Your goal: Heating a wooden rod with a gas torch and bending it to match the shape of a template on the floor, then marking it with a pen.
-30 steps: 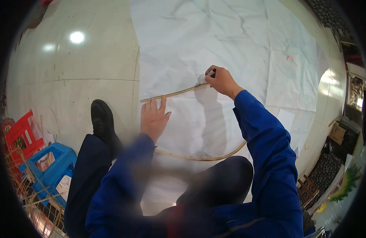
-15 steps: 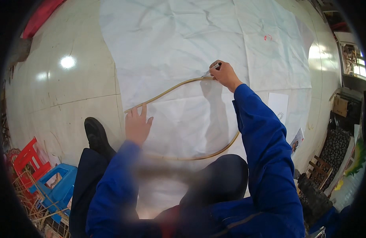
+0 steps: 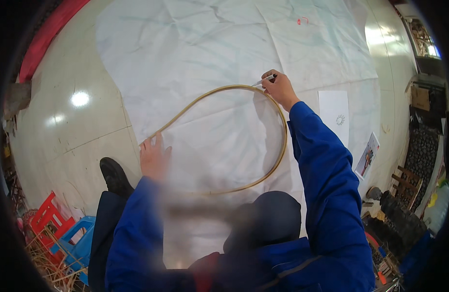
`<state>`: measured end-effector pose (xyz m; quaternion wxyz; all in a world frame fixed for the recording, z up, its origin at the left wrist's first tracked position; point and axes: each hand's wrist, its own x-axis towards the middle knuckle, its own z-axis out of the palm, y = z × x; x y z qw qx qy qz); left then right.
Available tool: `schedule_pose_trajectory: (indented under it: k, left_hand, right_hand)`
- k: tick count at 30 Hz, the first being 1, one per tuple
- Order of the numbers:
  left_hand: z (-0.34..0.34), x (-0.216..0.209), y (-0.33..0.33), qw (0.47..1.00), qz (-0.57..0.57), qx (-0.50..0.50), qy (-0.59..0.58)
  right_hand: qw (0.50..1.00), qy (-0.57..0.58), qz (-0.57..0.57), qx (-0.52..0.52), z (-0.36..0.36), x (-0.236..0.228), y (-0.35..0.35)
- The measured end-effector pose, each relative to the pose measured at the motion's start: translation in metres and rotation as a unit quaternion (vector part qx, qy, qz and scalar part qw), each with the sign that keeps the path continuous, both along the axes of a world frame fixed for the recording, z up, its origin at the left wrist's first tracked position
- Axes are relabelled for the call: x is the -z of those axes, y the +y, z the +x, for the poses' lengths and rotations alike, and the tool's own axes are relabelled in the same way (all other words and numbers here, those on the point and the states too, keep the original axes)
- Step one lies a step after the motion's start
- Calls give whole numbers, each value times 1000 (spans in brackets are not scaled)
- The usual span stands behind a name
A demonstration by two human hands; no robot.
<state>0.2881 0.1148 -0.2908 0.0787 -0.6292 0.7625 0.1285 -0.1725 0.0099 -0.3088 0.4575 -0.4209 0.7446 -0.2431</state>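
A thin, yellowish-brown bent strip, like split bamboo or cane, makes a teardrop-shaped loop on a large white sheet. At the loop's left end my left hand lies with its fingers spread, the fingertips pressing the strip against the sheet near its edge. My right hand is closed round a slim marker pen with a dark end. The pen's tip meets the top of the curve, at the strip's outer side. Blur hides part of the loop's lower left.
To the right lie a white paper with a small drawing and a colour picture card. Red and blue plastic stools stand at the lower left by thin sticks. My shoe rests on the tiles beside the sheet.
My view has shifted, so more of the loop's right side shows. The pen's tip now sits a little farther right along the curve. My left hand stays at the strip's left end.
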Motion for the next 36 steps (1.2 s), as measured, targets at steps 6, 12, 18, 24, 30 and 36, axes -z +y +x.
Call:
schedule_pose_trajectory:
  k: [6, 12, 18, 24, 30, 36]
  left_hand:
    - [5, 9, 2, 1000, -2, 29, -3]
    - [9, 19, 4, 999, -3, 32, -29]
    - [9, 22, 6, 999, 4, 34, -21]
    - [7, 17, 4, 999, 21, 34, -36]
    - [2, 17, 3, 999, 27, 31, -33]
    - [1, 17, 3, 999, 29, 34, -25]
  right_hand:
    - [997, 57, -41, 9, -27, 0, 45]
    - [993, 96, -63, 26, -36, -21, 93]
    - [991, 130, -43, 9, -46, -23, 150]
    - [989, 119, -73, 40, -47, -15, 197]
    - [981, 168, -98, 27, -37, -13, 252]
    - [975, 191, -116, 21, -17, -11, 304]
